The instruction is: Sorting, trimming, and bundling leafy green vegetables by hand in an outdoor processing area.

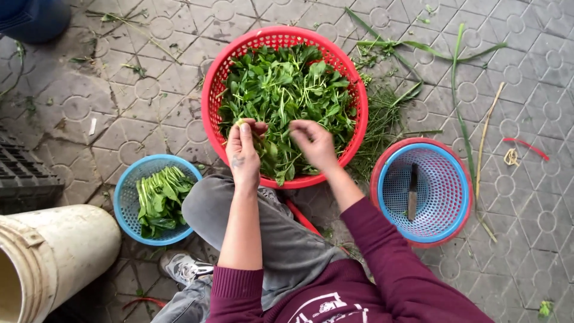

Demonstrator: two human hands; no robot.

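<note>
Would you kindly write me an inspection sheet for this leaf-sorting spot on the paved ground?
Surface: patterned grey paving, dusty.
Job's things: big red basket heaped with loose green leaves; small blue basket with picked leaves laid together; blue basket nested in a red one holding a knife.
Clutter: long green stalks, trimmings, a red band.
Grippers: left hand pinches a sprig above the red basket; right hand fingers the leaves beside it.
Cables: nothing seen.
Surroundings: pale bucket on its side, dark crate, blue object at the top left corner.
</note>
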